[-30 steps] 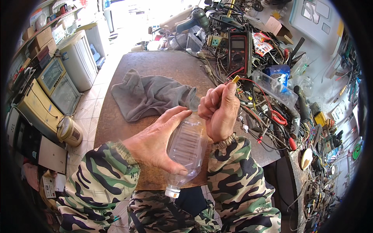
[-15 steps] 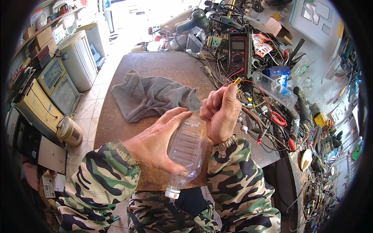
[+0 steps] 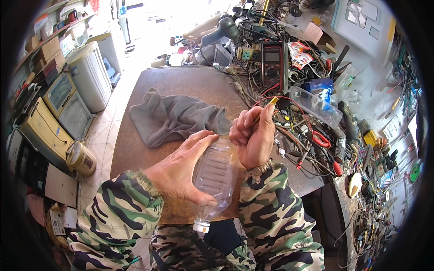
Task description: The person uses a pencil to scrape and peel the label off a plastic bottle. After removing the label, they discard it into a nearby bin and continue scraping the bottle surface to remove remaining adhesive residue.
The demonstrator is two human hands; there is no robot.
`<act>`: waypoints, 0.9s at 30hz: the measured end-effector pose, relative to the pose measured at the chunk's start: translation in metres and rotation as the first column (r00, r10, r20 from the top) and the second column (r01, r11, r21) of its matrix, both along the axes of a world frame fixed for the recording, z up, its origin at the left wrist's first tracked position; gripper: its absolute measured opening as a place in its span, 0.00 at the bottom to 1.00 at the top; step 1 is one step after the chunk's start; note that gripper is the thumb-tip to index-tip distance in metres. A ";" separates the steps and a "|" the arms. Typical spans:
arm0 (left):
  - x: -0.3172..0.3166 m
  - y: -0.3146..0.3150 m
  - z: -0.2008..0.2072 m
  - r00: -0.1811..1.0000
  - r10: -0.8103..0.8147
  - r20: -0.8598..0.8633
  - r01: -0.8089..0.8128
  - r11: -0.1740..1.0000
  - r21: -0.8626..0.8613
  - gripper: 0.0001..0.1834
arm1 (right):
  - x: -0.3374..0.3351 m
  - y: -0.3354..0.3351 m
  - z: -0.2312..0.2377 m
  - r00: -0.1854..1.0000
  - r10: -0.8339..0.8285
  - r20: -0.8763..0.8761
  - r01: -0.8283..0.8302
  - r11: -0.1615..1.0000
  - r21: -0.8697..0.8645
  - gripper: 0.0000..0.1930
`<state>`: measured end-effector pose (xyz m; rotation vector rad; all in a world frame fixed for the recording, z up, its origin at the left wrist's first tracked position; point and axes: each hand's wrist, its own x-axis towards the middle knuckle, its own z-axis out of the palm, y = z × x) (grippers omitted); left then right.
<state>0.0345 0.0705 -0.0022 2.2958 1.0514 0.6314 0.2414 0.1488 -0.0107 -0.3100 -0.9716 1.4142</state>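
Note:
A clear ribbed plastic bottle (image 3: pixel 214 174) lies on the table (image 3: pixel 131 162), its white cap (image 3: pixel 201 225) toward me and over the near edge. My left hand (image 3: pixel 185 169) grips it from the left, fingers near its far end and thumb by its shoulder. Beside the bottle's far end, my right hand (image 3: pixel 254 135) is raised and closed around a thin gold-coloured stick (image 3: pixel 273 100). Only the tip of that stick shows above the thumb; the fist hides the rest, so its kind is unclear. Beyond my left hand lies a crumpled grey cloth (image 3: pixel 176 116).
Tangled cables, a multimeter (image 3: pixel 274 67), red-handled pliers (image 3: pixel 321 139) and a hair dryer (image 3: pixel 221 31) crowd the table's right and far right side. Old appliances (image 3: pixel 88 74) line the left wall, with a lidded bucket (image 3: pixel 81 158) on the tiled floor.
My right hand has turned slightly and its fingers have loosened a little around the stick. The left hand still holds the bottle, almost unmoved. The view has shifted slightly.

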 end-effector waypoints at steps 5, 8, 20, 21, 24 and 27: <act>0.004 0.003 -0.002 1.000 -0.008 0.006 0.008 1.000 0.009 0.79 | 0.006 0.002 -0.003 1.000 -0.012 -0.009 0.012 1.000 0.008 0.35; 0.003 0.002 -0.002 1.000 -0.005 0.003 0.005 1.000 0.020 0.79 | 0.007 0.004 -0.006 0.999 0.029 -0.037 -0.029 1.000 0.010 0.35; 0.002 0.003 -0.002 1.000 -0.015 -0.011 0.016 0.999 0.038 0.79 | 0.006 0.005 -0.003 1.000 0.020 0.011 -0.019 0.998 -0.054 0.34; 0.002 0.001 0.000 1.000 -0.014 -0.017 0.014 0.999 0.037 0.80 | 0.006 0.008 -0.008 0.996 0.050 -0.073 -0.053 0.998 -0.036 0.33; 0.003 0.000 0.003 0.999 -0.018 -0.026 0.019 0.999 0.040 0.80 | 0.004 0.004 -0.003 0.997 0.050 -0.051 -0.052 0.998 -0.035 0.34; 0.003 -0.001 0.005 0.999 -0.019 -0.031 0.021 0.999 0.040 0.80 | 0.004 0.001 -0.001 0.999 0.046 -0.021 -0.047 0.998 -0.035 0.34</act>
